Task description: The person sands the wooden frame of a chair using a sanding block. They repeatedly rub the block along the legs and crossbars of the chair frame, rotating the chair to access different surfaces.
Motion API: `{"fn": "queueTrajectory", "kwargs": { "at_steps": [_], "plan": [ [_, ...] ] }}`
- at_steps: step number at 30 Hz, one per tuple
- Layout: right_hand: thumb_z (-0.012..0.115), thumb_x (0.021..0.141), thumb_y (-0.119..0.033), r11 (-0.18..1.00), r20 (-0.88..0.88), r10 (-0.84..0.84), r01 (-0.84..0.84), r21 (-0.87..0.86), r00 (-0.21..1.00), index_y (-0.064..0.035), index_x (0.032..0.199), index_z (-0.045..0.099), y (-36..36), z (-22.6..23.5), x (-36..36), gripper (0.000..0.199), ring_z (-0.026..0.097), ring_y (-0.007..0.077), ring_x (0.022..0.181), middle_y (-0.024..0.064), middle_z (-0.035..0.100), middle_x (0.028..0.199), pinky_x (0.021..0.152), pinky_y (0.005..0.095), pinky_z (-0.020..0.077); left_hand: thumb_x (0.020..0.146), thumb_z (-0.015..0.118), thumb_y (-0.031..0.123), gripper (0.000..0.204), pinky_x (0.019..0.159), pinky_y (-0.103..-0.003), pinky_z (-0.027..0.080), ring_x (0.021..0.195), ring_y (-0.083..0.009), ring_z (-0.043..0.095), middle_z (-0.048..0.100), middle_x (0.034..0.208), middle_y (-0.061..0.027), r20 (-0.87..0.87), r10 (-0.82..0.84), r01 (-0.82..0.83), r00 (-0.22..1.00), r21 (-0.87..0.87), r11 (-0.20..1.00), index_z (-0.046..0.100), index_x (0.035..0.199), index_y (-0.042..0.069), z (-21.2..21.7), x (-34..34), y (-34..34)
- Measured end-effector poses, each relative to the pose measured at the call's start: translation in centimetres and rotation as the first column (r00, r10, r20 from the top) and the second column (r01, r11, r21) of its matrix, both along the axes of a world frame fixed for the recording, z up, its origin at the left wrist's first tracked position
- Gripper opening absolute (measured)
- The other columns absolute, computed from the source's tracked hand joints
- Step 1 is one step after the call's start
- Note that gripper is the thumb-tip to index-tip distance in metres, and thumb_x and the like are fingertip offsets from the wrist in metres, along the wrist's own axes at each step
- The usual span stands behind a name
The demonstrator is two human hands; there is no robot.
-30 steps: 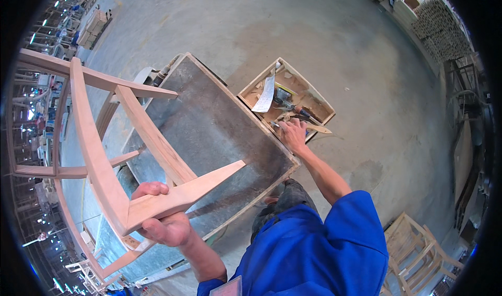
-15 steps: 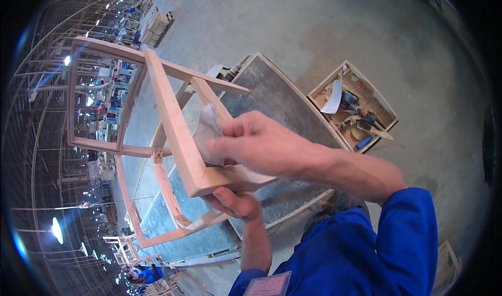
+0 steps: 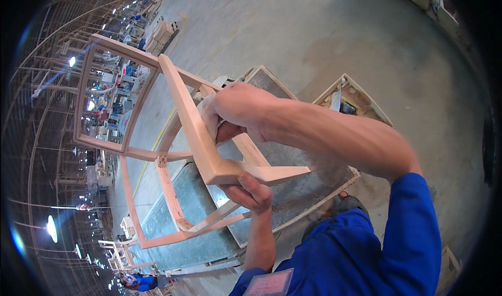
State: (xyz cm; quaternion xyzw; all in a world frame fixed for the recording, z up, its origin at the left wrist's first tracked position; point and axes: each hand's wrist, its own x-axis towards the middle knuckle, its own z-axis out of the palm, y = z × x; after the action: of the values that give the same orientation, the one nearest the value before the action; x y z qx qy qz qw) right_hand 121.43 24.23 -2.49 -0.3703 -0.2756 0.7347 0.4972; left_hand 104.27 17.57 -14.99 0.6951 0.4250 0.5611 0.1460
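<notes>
A bare wooden chair frame (image 3: 192, 119) is tilted up in front of me, its square open back reaching out to the far left. My left hand (image 3: 251, 192) grips it from below at the near corner, thumb against the wood where a leg joins a rail. Pressed to the inner side of that rail, my right hand (image 3: 238, 108) is closed on a folded grey sheet of sandpaper (image 3: 210, 118). Most of the sheet is hidden behind the fingers and the rail.
Beneath the chair frame stands a dark-topped workbench (image 3: 293, 194) with raised wooden edging. A wooden box (image 3: 368, 103) of tools and scraps sits to the right, partly behind my forearm. Other chair frames (image 3: 117, 254) and a person in blue (image 3: 140, 282) show at lower left.
My right hand has slid away from the near corner, farther along the rail with the sandpaper. The chair frame has shifted slightly to the right, and my left hand has kept its hold.
</notes>
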Motion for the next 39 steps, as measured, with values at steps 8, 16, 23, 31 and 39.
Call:
{"fn": "queueTrajectory", "kwargs": {
  "at_steps": [8,16,23,31,39],
  "plan": [
    [0.063,0.094,-0.013,0.997,0.075,0.073,-0.073,0.005,0.995,0.0097,0.106,0.066,-1.3,-0.9,-1.2,0.027,0.072,0.0258,0.092,0.0190,0.067,0.106,0.091,0.0359,0.0582,0.094,0.062,0.041,0.072,0.090,-0.043,0.047,0.107,-0.0365,0.056,0.050,0.123,-0.0273,0.034,0.005,-0.006,0.999,0.040,0.999,0.038,0.135,-0.012,1.1,0.7,0.3],
    [0.058,0.093,-0.008,0.999,0.148,-0.031,0.033,-0.010,0.988,0.0102,0.107,0.065,-1.0,1.0,-1.1,0.024,0.073,0.0277,0.093,0.0186,0.068,0.103,0.088,0.0373,0.0595,0.092,0.068,0.031,0.072,0.095,-0.040,0.047,0.114,-0.0311,0.055,0.049,0.127,-0.0243,0.023,-0.024,0.023,0.999,0.034,0.999,0.036,0.139,-0.012,1.0,0.8,-0.2],
    [0.060,0.087,-0.006,0.978,0.452,-0.109,0.015,0.207,0.885,0.0079,0.095,0.070,0.6,-0.9,-2.2,0.019,0.072,0.0215,0.086,0.0159,0.071,0.095,0.079,0.0333,0.0590,0.090,0.071,0.032,0.073,0.092,-0.041,0.050,0.112,-0.0312,0.057,0.051,0.124,-0.0240,0.016,0.013,-0.012,1.000,-0.029,0.999,0.037,0.138,-0.011,0.6,0.2,0.1],
    [0.060,0.084,-0.012,0.973,0.328,-0.231,0.223,0.062,0.916,0.0123,0.088,0.069,4.4,0.5,-1.4,0.027,0.070,0.0293,0.080,0.0193,0.071,0.084,0.073,0.0421,0.0548,0.090,0.073,0.029,0.072,0.093,-0.040,0.049,0.112,-0.0315,0.058,0.051,0.126,-0.0241,0.032,-0.007,0.010,0.999,-0.111,0.994,0.038,0.138,-0.011,0.1,0.6,-0.3],
    [0.057,0.093,-0.014,0.941,0.615,-0.169,-0.060,0.334,0.771,0.0072,0.096,0.072,-2.4,-0.2,-3.0,0.026,0.070,0.0235,0.077,0.0183,0.071,0.085,0.073,0.0368,0.0537,0.088,0.074,0.028,0.075,0.086,-0.044,0.055,0.108,-0.0407,0.064,0.054,0.126,-0.0307,0.018,0.026,-0.028,0.999,0.119,0.993,0.036,0.137,-0.015,0.5,-0.2,-0.3]
  ]
}}
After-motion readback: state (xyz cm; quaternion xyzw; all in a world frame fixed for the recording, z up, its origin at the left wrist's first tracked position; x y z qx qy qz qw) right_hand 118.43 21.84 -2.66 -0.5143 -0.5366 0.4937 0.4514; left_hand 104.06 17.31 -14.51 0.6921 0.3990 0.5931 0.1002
